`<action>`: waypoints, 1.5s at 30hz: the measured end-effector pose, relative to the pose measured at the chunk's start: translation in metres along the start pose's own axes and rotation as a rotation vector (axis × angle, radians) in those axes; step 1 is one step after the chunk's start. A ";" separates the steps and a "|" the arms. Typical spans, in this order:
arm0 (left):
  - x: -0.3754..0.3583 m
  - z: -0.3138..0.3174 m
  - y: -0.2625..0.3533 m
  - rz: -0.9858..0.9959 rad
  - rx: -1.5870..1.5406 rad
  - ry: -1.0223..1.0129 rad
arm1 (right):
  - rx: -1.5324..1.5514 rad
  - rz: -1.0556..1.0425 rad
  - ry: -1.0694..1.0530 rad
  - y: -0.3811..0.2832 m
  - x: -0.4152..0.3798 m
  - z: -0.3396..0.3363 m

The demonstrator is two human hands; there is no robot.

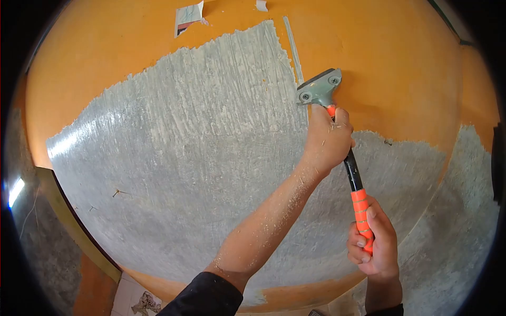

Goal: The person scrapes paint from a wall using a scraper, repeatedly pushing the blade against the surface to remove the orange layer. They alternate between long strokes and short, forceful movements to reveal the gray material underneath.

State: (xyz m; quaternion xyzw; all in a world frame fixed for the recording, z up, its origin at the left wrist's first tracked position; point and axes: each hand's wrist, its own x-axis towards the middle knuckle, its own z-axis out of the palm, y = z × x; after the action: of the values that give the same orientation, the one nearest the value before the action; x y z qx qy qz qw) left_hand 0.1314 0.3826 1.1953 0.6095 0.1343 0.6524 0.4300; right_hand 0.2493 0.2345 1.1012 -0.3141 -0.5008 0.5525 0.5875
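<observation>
A long-handled scraper (319,90) with a wide metal head and two screws lies against the wall, its blade edge at the border of orange paint and grey bared surface. My left hand (328,138) is closed round the upper shaft, just below the head. Lower down, my right hand (375,239) wraps the orange ribbed grip (360,210) at the handle's end. Pale flakes stick to my left hand and forearm. Above the head, a narrow scraped strip (293,47) runs up through the orange paint (379,63).
A large grey scraped area (211,147) covers the wall's middle. A torn paper (188,18) and a white scrap (261,5) cling near the top. A nail (118,193) juts out at left, and another small fixing (388,142) at right. Debris (146,304) lies on the floor.
</observation>
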 end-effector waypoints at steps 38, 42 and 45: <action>0.012 0.003 0.008 0.060 -0.107 0.018 | -0.038 0.037 0.035 -0.022 0.004 0.012; 0.040 -0.004 0.027 0.073 -0.102 -0.038 | -0.065 -0.010 0.036 -0.044 0.018 0.024; 0.045 0.004 0.040 0.110 -0.113 0.047 | -0.057 -0.024 0.024 -0.058 0.023 0.026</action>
State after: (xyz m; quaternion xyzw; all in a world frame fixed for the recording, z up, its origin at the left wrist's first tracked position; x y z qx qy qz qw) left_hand 0.1248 0.3904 1.2550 0.5750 0.0735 0.6959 0.4240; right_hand 0.2414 0.2406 1.1681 -0.3313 -0.5130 0.5273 0.5908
